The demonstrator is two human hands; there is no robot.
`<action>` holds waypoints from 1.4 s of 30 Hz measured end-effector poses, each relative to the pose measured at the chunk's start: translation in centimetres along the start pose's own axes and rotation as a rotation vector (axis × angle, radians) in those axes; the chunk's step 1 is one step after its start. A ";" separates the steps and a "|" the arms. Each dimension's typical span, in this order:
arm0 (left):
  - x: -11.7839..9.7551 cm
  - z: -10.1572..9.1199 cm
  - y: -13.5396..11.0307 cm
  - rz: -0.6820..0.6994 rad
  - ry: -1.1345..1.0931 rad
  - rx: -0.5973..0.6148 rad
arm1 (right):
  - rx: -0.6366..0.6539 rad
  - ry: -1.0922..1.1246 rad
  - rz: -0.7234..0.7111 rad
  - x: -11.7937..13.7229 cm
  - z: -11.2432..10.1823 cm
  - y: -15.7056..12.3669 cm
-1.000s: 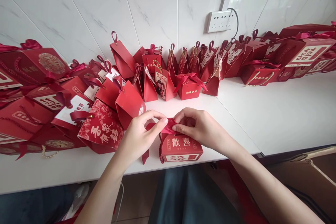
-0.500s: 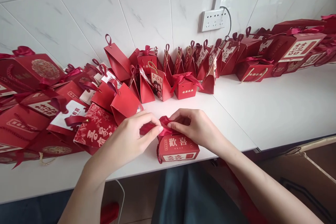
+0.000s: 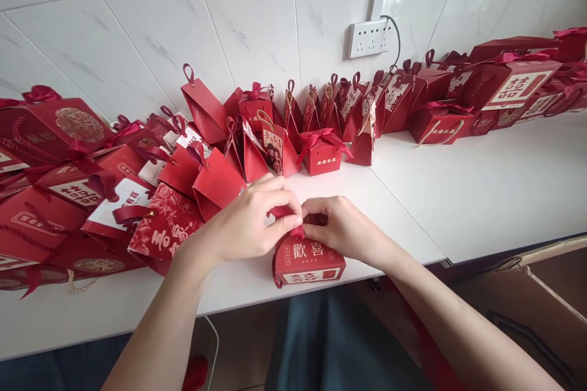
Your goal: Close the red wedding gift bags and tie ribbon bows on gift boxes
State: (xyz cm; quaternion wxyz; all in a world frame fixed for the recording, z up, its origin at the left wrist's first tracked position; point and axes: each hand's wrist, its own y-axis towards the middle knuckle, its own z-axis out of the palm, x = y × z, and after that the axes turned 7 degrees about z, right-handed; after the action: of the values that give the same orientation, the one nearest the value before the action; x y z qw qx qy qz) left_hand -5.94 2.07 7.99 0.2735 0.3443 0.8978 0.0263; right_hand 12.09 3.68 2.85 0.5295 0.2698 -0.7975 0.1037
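Observation:
A small red gift box point(image 3: 310, 261) with white characters and a pale label stands near the front edge of the white table. Red ribbon point(image 3: 298, 231) shows at its top, between my fingertips. My left hand point(image 3: 261, 215) pinches the ribbon from the left, thumb and forefinger pressed together. From the right, my right hand point(image 3: 337, 224) closes on the ribbon just above the lid, its fingertips almost meeting those of the left. The ribbon's shape is largely hidden behind the fingers. A dark red twisted cord point(image 3: 276, 272) hangs at the box's left side.
Several red boxes point(image 3: 68, 125) are piled on the left, near a floral box point(image 3: 160, 220). Behind my hands stands a bow-topped box point(image 3: 323, 157) before a row of triangular boxes point(image 3: 312, 111). More boxes point(image 3: 518, 88) stack at right. A carton point(image 3: 541, 293) is below the table, lower right.
My left hand has moved right, bringing its fingertips up against those of my right hand at the ribbon. The right hand and the box stay nearly in place.

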 end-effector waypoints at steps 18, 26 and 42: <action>2.9 1.4 0.4 -0.092 -0.759 -0.136 | 0.048 -0.005 -0.016 -0.2 -0.2 -0.1; 3.0 3.9 -0.9 -0.159 -0.331 -0.321 | -0.026 0.219 -0.025 -1.2 -0.2 -0.2; 0.6 4.8 -1.8 -0.282 -0.402 -0.218 | -0.205 -0.129 0.105 0.3 -0.8 -1.2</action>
State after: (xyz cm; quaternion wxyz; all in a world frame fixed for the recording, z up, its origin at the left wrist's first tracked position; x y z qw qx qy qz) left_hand -4.98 0.40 3.18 0.4827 0.1828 0.8563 0.0155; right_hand 13.27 2.97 3.29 0.4958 0.1781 -0.8494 0.0318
